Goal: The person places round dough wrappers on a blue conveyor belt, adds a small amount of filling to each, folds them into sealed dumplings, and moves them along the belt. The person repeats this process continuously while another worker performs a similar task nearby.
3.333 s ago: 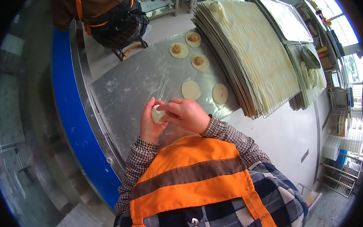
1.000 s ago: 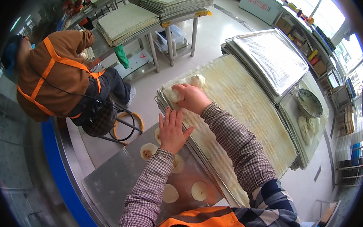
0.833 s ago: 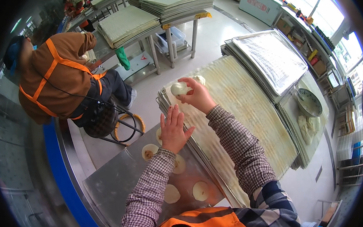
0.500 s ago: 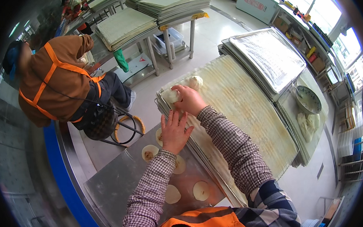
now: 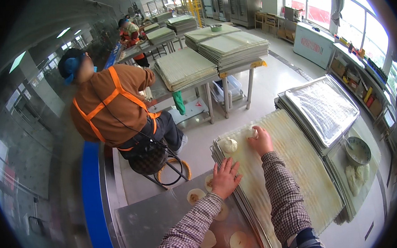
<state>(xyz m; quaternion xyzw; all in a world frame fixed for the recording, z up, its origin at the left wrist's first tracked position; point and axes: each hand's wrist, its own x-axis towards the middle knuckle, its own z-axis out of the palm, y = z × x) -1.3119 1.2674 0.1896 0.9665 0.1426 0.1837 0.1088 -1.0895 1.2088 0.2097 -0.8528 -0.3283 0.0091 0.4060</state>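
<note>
My right hand [image 5: 261, 141] reaches to the far end of a stack of ridged cream trays [image 5: 295, 173] and rests on a white dough bun [image 5: 252, 132] there. A second shaped bun [image 5: 229, 145] sits on the tray to its left. My left hand [image 5: 224, 178] lies flat, fingers spread, on the near left edge of the tray stack, holding nothing. Round dough wrappers with filling [image 5: 195, 196] lie on the steel table [image 5: 154, 220] beside it.
A person in a brown top with orange straps [image 5: 112, 106] sits on a stool [image 5: 169, 168] just beyond the steel table. More tray stacks [image 5: 323, 106] stand to the right, with a metal bowl [image 5: 358, 150]. Tables with stacked trays [image 5: 186, 66] stand farther back.
Earlier both hands shaped a bun over the steel table. Since then my right hand carried it to the tray's far end and now sits lower on it, with my left hand flat at the tray edge.
</note>
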